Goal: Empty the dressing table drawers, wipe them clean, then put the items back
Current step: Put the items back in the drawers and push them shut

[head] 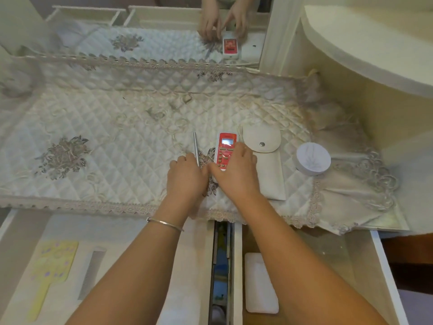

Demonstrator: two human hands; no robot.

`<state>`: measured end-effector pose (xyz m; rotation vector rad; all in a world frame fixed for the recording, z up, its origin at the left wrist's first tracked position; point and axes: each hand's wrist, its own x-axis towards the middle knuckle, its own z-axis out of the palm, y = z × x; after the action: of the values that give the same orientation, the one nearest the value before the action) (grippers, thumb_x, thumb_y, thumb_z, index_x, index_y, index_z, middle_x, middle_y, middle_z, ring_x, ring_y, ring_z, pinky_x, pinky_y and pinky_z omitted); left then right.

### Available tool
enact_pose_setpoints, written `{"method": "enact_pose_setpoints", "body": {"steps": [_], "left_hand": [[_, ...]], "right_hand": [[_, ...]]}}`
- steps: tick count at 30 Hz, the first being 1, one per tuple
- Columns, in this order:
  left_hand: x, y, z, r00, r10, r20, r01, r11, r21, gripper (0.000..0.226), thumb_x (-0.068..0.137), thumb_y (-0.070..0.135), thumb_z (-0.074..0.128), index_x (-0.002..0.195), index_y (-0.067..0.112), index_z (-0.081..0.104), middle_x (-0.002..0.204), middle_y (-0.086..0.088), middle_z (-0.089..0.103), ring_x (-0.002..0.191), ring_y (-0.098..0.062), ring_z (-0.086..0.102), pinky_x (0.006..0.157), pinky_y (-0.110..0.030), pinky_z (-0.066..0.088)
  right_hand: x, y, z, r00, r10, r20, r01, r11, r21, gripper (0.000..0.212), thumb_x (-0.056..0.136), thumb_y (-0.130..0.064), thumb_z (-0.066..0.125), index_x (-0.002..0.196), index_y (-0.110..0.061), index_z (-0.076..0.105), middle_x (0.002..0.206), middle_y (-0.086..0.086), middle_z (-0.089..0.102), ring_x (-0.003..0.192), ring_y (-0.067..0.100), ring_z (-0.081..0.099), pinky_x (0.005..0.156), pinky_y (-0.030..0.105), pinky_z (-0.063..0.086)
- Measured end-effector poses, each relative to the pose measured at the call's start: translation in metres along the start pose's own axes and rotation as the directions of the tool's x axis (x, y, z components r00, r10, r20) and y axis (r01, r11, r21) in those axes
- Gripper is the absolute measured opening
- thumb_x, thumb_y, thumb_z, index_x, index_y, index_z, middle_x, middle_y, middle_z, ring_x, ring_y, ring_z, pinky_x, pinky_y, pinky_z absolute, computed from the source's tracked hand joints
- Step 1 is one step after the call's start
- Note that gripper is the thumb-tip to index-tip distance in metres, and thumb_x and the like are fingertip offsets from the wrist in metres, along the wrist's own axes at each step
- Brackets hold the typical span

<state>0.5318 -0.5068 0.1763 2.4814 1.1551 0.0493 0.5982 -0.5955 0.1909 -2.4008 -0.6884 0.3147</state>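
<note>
The left hand pinches the near end of a thin silver metal stick. The right hand, just beside it, curls over a red-and-white plastic remote control on the quilted cream lace-trimmed cloth covering the surface. We note a cream snap-fastened pouch and a round white tin to the right. Nearest us, the open left drawer holds a yellow paddle-shaped item and a grey comb. The open right drawer holds a white rectangular pad.
</note>
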Motion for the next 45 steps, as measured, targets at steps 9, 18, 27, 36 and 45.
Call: {"method": "enact_pose_setpoints", "body": {"steps": [9,18,27,36,45], "left_hand": [[0.012,-0.009,0.006,1.0,-0.011,0.018,0.012,0.997,-0.077,0.022,0.093,0.024,0.044,0.093,0.004,0.051,0.092,-0.014,0.058,0.076,-0.025,0.05,0.061,-0.032,0.036],[-0.035,-0.035,-0.019,0.998,0.056,-0.036,-0.059,0.995,-0.078,0.024,0.096,0.026,0.041,0.094,0.008,0.057,0.085,-0.006,0.059,0.071,-0.02,0.052,0.058,-0.03,0.036],[-0.13,-0.037,-0.009,0.983,0.18,0.033,-0.17,0.966,-0.197,0.021,0.093,0.03,0.045,0.098,0.015,0.058,0.085,-0.002,0.063,0.073,-0.022,0.058,0.063,-0.037,0.049],[-0.201,-0.046,0.042,0.965,0.112,0.235,-0.063,0.976,-0.208,0.011,0.09,0.03,0.052,0.088,0.02,0.054,0.074,0.005,0.058,0.065,-0.012,0.057,0.063,-0.033,0.052],[-0.216,-0.056,0.058,0.964,0.002,0.265,0.061,0.972,-0.229,0.009,0.09,0.029,0.052,0.085,0.021,0.052,0.069,0.003,0.06,0.063,-0.012,0.057,0.058,-0.027,0.048]], "right_hand": [[0.015,-0.008,0.021,0.993,0.101,0.065,-0.088,0.981,-0.175,0.079,0.084,-0.038,0.06,0.139,-0.005,0.014,0.13,0.024,0.034,0.118,0.035,0.034,0.097,0.039,0.035],[-0.01,-0.014,0.003,0.997,0.062,0.035,-0.06,0.996,-0.061,0.066,0.083,-0.024,0.058,0.135,-0.005,0.02,0.126,0.02,0.04,0.113,0.033,0.036,0.087,0.04,0.039],[-0.15,0.046,-0.05,0.955,0.224,-0.194,-0.208,0.973,0.098,0.066,0.076,-0.019,0.069,0.132,-0.012,0.033,0.123,0.008,0.047,0.111,0.021,0.042,0.087,0.031,0.041],[-0.225,0.148,-0.016,0.777,0.629,-0.018,-0.629,0.776,-0.048,0.076,0.08,-0.025,0.07,0.14,-0.008,0.026,0.136,0.012,0.04,0.127,0.028,0.037,0.103,0.042,0.04],[-0.206,0.189,0.013,0.771,0.632,0.077,-0.619,0.773,-0.136,0.071,0.081,-0.024,0.068,0.138,-0.003,0.03,0.134,0.016,0.04,0.122,0.032,0.041,0.098,0.044,0.044]]}}
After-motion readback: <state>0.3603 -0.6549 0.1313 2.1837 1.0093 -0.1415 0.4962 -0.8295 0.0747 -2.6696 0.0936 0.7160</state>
